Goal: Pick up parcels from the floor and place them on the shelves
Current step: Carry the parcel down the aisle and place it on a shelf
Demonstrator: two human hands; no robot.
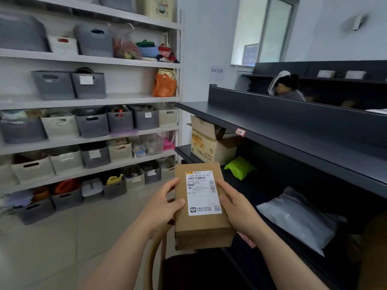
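I hold a small brown cardboard parcel (pixel 201 225) with a white shipping label facing up, at chest height in the middle of the view. My left hand (pixel 163 208) grips its left side and my right hand (pixel 236 212) grips its right side. The parcel hovers just left of the dark shelving unit (pixel 293 130). On the unit's lower shelf lie a green bag parcel (pixel 240 167), a white plastic mailer (pixel 297 220) and an open cardboard box (pixel 207 143).
A tall white rack (pixel 125 99) full of grey and cream bins fills the left wall. Tiled floor (pixel 62 237) stretches below it. A curved wooden chair back (pixel 155 254) sits under my arms. Another person (pixel 287 86) bends behind the dark shelf.
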